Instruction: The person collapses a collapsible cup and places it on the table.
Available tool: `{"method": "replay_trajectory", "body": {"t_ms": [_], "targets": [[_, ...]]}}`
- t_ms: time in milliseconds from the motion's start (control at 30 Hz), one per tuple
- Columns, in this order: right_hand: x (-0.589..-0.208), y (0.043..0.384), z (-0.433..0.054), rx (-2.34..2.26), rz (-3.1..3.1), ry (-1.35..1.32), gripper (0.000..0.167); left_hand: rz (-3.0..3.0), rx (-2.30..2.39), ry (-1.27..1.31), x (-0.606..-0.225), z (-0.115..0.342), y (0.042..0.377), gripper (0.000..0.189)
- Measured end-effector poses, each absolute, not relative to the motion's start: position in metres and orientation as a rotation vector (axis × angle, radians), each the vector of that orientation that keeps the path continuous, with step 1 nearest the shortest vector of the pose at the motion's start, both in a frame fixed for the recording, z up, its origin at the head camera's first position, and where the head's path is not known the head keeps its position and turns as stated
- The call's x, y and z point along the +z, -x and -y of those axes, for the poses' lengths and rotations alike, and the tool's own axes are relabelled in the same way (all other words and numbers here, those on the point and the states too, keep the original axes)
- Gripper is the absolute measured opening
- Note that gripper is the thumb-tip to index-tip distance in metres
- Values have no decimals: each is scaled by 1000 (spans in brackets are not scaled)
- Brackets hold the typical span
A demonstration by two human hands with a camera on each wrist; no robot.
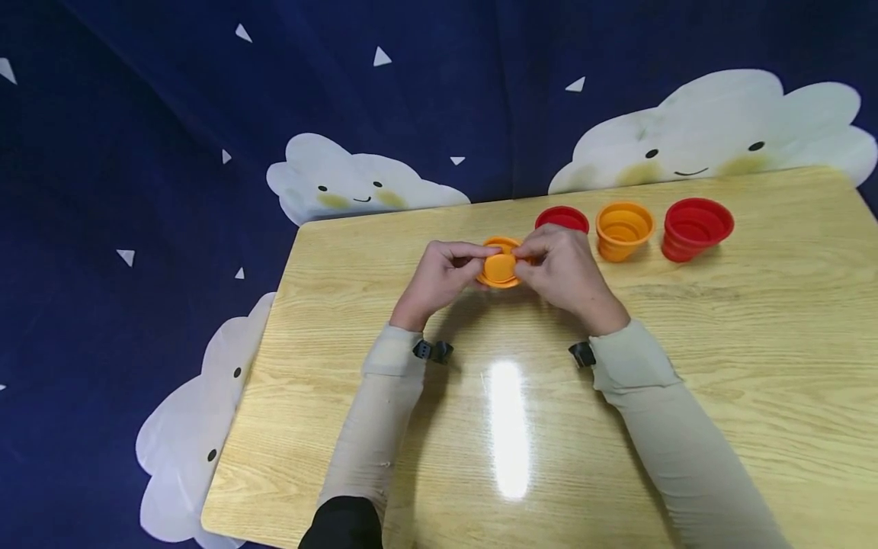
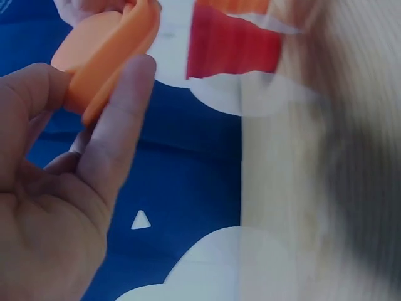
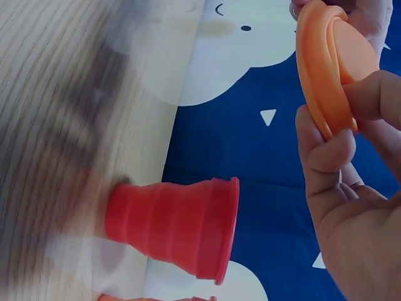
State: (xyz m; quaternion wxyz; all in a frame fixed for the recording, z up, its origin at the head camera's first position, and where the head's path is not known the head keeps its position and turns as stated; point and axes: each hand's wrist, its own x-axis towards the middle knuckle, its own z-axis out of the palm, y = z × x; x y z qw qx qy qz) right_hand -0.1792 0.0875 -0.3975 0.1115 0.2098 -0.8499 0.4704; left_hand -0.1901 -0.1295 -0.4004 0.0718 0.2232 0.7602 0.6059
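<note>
An orange collapsible cup, squashed nearly flat with its round base showing, is held above the table between both hands. The left hand pinches its left edge with thumb and fingers, and the right hand grips the opposite edge. In the left wrist view the flattened orange cup sits between the left thumb and fingers. From the right wrist view, the right fingers curl at the rim of the folded orange cup. Just behind the right hand stands a red cup, partly hidden.
To the right of that red cup stand an upright orange cup and another red cup, both expanded, in a row near the back edge of the wooden table. A dark blue cloth with clouds hangs behind.
</note>
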Motion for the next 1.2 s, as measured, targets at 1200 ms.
{"method": "replay_trajectory", "body": {"t_ms": [1200], "targets": [[-401, 176, -82, 1163, 2279, -818, 12, -2655, 1434, -698, -379, 125, 179, 27]]}}
